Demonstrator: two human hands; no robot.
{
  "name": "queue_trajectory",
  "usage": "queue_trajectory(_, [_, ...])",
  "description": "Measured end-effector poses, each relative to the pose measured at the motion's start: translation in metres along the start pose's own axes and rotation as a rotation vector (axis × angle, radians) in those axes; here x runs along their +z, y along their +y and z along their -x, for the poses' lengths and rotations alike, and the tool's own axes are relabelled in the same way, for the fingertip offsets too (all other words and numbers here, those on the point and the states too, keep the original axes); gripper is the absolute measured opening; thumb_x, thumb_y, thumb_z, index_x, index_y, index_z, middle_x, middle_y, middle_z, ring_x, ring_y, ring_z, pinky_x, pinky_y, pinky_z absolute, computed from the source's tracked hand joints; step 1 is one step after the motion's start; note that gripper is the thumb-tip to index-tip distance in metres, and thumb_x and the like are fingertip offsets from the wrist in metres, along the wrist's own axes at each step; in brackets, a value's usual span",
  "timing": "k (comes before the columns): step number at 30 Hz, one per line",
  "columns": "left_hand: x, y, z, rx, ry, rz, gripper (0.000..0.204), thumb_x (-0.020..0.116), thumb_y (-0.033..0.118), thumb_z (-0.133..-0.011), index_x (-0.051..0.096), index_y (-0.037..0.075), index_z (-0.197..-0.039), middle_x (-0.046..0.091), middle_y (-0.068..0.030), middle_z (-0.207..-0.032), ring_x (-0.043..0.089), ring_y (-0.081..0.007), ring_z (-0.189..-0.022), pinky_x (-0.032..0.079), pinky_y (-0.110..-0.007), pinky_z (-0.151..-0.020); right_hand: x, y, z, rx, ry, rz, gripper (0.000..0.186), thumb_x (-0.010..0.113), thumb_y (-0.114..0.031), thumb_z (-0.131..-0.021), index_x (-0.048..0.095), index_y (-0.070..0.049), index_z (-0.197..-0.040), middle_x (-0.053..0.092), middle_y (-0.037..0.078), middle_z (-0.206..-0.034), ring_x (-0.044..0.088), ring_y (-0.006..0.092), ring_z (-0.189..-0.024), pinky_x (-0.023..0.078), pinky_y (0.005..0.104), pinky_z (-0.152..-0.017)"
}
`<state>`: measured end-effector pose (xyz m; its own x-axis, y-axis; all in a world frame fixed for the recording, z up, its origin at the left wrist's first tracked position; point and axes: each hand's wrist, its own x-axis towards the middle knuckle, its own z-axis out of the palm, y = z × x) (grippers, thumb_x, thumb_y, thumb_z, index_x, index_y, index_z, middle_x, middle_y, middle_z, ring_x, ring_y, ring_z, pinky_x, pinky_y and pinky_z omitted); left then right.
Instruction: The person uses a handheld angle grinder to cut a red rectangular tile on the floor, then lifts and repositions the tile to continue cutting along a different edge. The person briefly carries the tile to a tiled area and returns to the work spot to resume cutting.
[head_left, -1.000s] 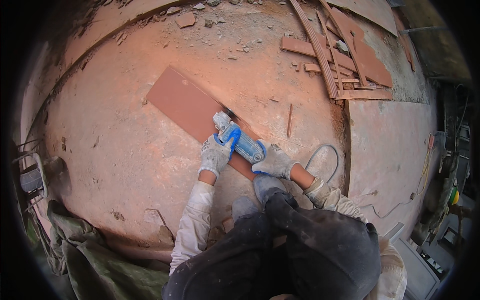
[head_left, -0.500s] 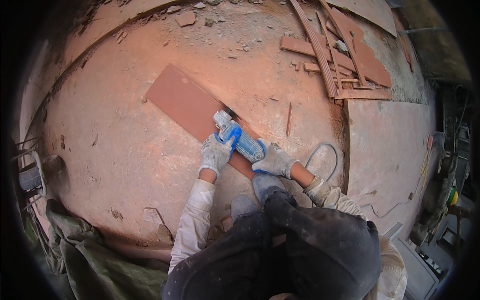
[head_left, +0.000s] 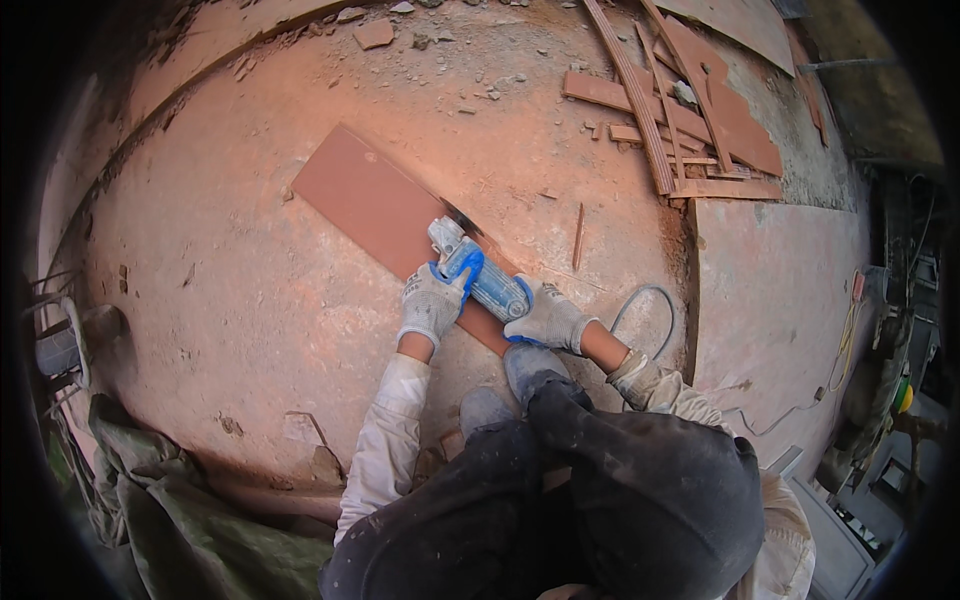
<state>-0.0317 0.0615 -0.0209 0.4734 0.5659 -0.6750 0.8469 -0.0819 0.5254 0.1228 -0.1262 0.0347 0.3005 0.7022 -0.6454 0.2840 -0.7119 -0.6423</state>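
Observation:
A long reddish-brown tile (head_left: 365, 205) lies flat on the dusty floor in the head view. A blue angle grinder (head_left: 482, 272) rests on the tile's right edge, its disc at the edge. My left hand (head_left: 430, 303), in a grey glove, grips the grinder's front handle. My right hand (head_left: 547, 318), also gloved, holds the rear of the grinder's body. My shoes (head_left: 520, 365) stand on the near end of the tile. My dark trousers fill the lower middle of the picture.
A grey power cord (head_left: 650, 300) loops on the floor right of my hands. Cut tile strips and offcuts (head_left: 680, 120) pile up at the upper right. A green tarp (head_left: 160, 500) lies at the lower left. Small rubble (head_left: 375, 32) is scattered at the top.
The grinder and both hands have crept slightly up along the tile's edge. Otherwise the scene is the same.

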Motion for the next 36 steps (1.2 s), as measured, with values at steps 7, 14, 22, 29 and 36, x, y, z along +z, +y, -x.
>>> queue_trajectory(7, [0.0017, 0.0004, -0.0001, 0.012, 0.01, -0.021, 0.081, 0.073, 0.073, -0.095, 0.075, -0.005, -0.118, 0.076, -0.0323, -0.12, 0.073, -0.0488, -0.118, 0.057, -0.056, -0.104, -0.0032, -0.0023, 0.0022, -0.002, -0.032, -0.02, 0.075, 0.082, -0.04, -0.075, 0.062, 0.001, -0.134, 0.073, 0.037, -0.123, 0.071, 0.0521, -0.121, 0.057, 0.0514, -0.101])
queue_trajectory(14, [0.0004, 0.0009, 0.0011, 0.023, 0.018, -0.053, 0.082, 0.073, 0.073, -0.095, 0.075, -0.005, -0.119, 0.076, -0.033, -0.121, 0.072, -0.049, -0.119, 0.056, -0.056, -0.105, -0.0048, -0.0062, 0.005, 0.001, -0.022, -0.03, 0.07, 0.082, -0.039, -0.076, 0.063, 0.0, -0.131, 0.073, 0.036, -0.12, 0.071, 0.052, -0.118, 0.057, 0.0517, -0.1])
queue_trajectory(22, [-0.004, 0.0066, 0.005, 0.051, 0.02, -0.072, 0.082, 0.073, 0.073, -0.095, 0.075, -0.005, -0.12, 0.077, -0.0324, -0.117, 0.073, -0.0492, -0.117, 0.057, -0.055, -0.103, -0.0021, -0.0041, 0.0063, -0.054, 0.014, -0.063, 0.064, 0.082, -0.036, -0.076, 0.064, -0.001, -0.126, 0.074, 0.035, -0.115, 0.072, 0.0518, -0.113, 0.058, 0.052, -0.097])
queue_trajectory(29, [-0.0033, 0.0068, 0.0066, 0.047, 0.026, -0.06, 0.082, 0.074, 0.073, -0.095, 0.075, -0.006, -0.121, 0.078, -0.0319, -0.117, 0.074, -0.0492, -0.117, 0.057, -0.055, -0.102, 0.0001, -0.0001, 0.0047, -0.065, 0.009, -0.093, 0.06, 0.082, -0.033, -0.076, 0.065, 0.0, -0.123, 0.074, 0.034, -0.114, 0.072, 0.0518, -0.112, 0.058, 0.0522, -0.095])
queue_trajectory(36, [-0.0026, 0.006, 0.0087, 0.092, 0.073, -0.106, 0.082, 0.076, 0.072, -0.094, 0.075, -0.006, -0.121, 0.078, -0.0317, -0.117, 0.074, -0.0492, -0.116, 0.057, -0.055, -0.102, 0.0008, 0.0019, 0.0062, -0.069, 0.02, -0.069, 0.062, 0.083, -0.033, -0.075, 0.065, 0.0, -0.125, 0.074, 0.035, -0.115, 0.072, 0.052, -0.113, 0.058, 0.0523, -0.096])
